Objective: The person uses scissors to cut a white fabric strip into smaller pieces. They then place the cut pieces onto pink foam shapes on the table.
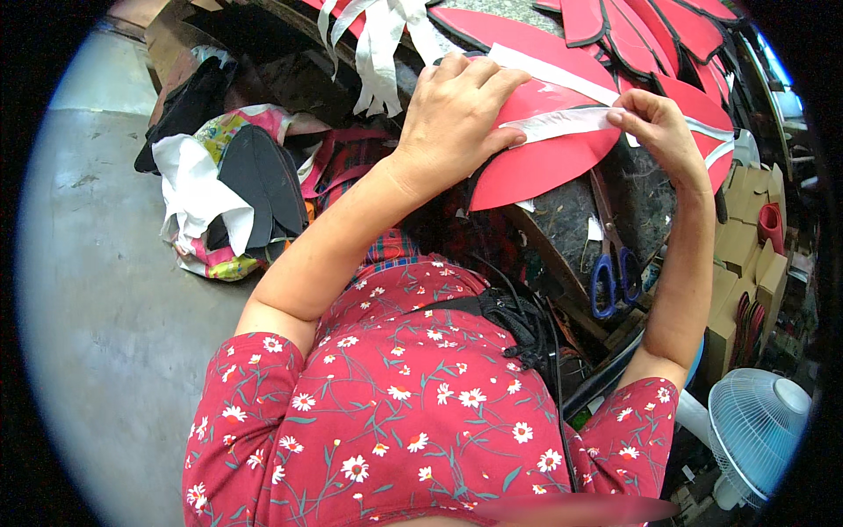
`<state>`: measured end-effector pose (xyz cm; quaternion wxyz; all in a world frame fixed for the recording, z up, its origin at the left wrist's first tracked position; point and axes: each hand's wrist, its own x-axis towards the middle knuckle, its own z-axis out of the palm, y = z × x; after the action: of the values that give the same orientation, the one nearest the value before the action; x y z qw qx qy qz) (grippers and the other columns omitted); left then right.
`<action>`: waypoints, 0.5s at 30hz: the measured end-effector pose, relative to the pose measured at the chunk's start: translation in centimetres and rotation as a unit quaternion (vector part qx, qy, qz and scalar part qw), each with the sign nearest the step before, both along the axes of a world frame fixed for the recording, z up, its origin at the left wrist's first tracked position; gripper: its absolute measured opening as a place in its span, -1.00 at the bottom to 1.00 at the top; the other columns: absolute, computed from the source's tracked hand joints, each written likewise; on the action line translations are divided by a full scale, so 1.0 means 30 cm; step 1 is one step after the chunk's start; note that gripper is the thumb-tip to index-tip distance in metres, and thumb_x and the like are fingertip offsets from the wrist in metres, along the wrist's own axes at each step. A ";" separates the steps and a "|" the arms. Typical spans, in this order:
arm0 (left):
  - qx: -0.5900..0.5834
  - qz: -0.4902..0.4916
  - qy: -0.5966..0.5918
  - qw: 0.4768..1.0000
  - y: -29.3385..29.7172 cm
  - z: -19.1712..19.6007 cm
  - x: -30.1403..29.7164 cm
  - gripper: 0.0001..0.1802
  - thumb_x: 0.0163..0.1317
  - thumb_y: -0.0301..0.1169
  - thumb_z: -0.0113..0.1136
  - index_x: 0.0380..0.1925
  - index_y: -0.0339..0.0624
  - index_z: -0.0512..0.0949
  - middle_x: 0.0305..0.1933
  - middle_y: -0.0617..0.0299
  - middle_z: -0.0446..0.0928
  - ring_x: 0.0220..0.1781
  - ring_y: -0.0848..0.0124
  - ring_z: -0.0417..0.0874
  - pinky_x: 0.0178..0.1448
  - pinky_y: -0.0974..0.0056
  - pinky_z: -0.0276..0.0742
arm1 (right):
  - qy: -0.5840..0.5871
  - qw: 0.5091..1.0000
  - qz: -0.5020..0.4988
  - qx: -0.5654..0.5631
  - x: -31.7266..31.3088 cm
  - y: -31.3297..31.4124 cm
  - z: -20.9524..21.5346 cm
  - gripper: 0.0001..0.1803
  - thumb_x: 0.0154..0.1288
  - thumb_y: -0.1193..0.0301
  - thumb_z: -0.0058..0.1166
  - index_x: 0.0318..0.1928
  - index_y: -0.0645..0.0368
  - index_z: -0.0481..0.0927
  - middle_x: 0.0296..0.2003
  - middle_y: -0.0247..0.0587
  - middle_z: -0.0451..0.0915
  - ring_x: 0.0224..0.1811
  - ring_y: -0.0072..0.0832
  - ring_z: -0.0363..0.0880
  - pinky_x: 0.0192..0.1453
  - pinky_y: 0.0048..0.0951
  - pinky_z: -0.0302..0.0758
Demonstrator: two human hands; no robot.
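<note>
A red, leaf-shaped panel (562, 162) with dark edging lies across the dark work table. My left hand (457, 119) grips its left end, fingers curled toward the far side and thumb on a white strip (562, 123). That strip runs over the red surface to my right hand (654, 127), which pinches its other end between thumb and fingertips. Behind it, a second white strip (553, 74) slants across more red material. What lies under my left fingers is hidden. Scissors (608, 228) with blue handles rest on the table just below the panel.
Several red, black-edged panels (628, 39) pile up at the far right. White strips (379, 61) hang beyond my left hand. At left, a colourful bag (224, 266) holds black pieces (259, 180) and white cloth. Cardboard boxes (733, 285) and a blue fan (757, 430) stand at right.
</note>
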<state>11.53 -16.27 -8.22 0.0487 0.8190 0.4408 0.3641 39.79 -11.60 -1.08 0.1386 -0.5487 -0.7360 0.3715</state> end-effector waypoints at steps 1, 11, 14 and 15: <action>0.012 -0.002 0.000 1.000 0.001 0.003 0.002 -0.39 0.00 -0.17 0.42 0.12 0.04 0.53 0.00 0.23 0.55 0.06 0.17 0.50 0.16 0.08 0.40 | -0.002 1.000 -0.026 -0.005 0.016 0.012 -0.012 -0.71 0.35 0.24 0.24 -0.27 0.28 0.66 -0.47 -0.54 0.48 -0.40 -0.73 0.37 -0.32 -0.59 0.33; 0.098 -0.129 0.106 0.981 -0.003 0.014 0.069 -0.67 0.17 -0.34 0.10 -0.04 -0.02 0.59 -0.12 0.34 0.58 0.00 0.35 0.56 0.10 0.20 0.43 | 0.023 0.998 -0.057 0.004 0.027 0.057 -0.114 -0.67 0.31 0.23 0.26 -0.24 0.32 0.68 -0.42 -0.41 0.63 -0.35 -0.69 0.51 -0.21 -0.56 0.46; 0.097 -0.116 0.091 0.984 0.027 0.015 0.115 -0.72 0.14 -0.34 0.11 -0.15 -0.09 0.62 -0.20 0.27 0.56 -0.06 0.30 0.58 0.05 0.16 0.48 | 0.014 0.998 -0.058 -0.013 0.044 0.044 -0.094 -0.67 0.29 0.21 0.29 -0.26 0.29 0.68 -0.46 -0.46 0.60 -0.39 -0.71 0.47 -0.27 -0.58 0.41; 0.103 -0.112 0.092 0.984 0.038 0.014 0.131 -0.73 0.14 -0.34 0.11 -0.17 -0.10 0.63 -0.19 0.26 0.56 -0.06 0.29 0.58 0.04 0.16 0.48 | 0.013 0.998 -0.055 -0.017 0.055 0.042 -0.088 -0.67 0.28 0.20 0.29 -0.27 0.27 0.68 -0.47 -0.48 0.58 -0.41 -0.73 0.45 -0.30 -0.59 0.39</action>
<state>15.47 -15.14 -7.81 -0.0361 0.8936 0.3095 0.3232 41.45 -10.35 -3.71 0.1591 -0.5856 -0.6967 0.3824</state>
